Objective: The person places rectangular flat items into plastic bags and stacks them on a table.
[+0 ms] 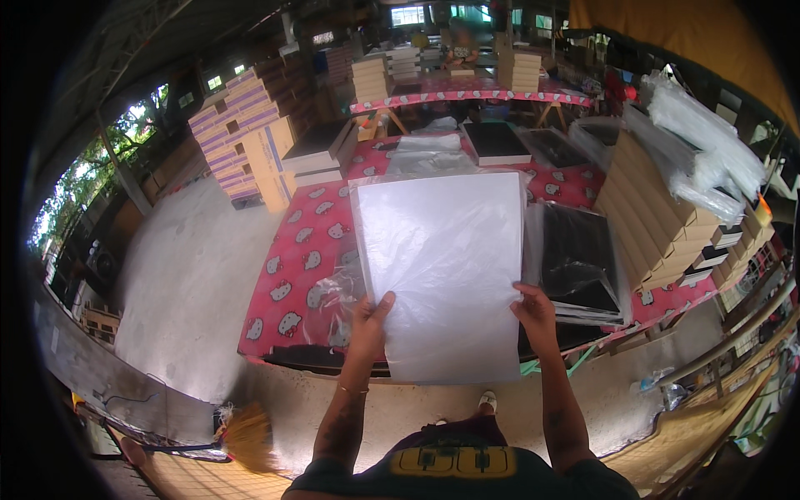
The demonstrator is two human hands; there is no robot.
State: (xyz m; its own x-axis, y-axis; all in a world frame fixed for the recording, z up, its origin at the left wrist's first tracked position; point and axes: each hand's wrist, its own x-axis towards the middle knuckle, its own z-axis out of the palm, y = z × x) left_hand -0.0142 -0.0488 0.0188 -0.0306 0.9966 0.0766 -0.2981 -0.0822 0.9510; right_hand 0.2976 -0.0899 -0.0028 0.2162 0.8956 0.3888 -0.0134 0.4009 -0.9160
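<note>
A large white rectangular panel [442, 250] is held tilted in front of me, over the near edge of the table. Clear plastic film lies around its upper part and shows past its top corners. My left hand [372, 323] grips its left edge, thumb on the front. On the opposite edge my right hand [536, 315] is closed, thumb and fingers pinching the side. Loose clear plastic [333, 304] lies crumpled beside my left hand. To the right of the panel, black flat panels in clear plastic [577, 258] lie stacked on the table.
The table has a pink patterned cover [287, 279]. Tall stacks of cardboard boxes [662, 208] stand at right, topped with plastic-wrapped bundles [704, 137]. More cartons [250, 142] rise at far left. Black-topped panels [497, 143] lie farther back. A broom [248, 437] is at lower left. A person [461, 54] is behind another table.
</note>
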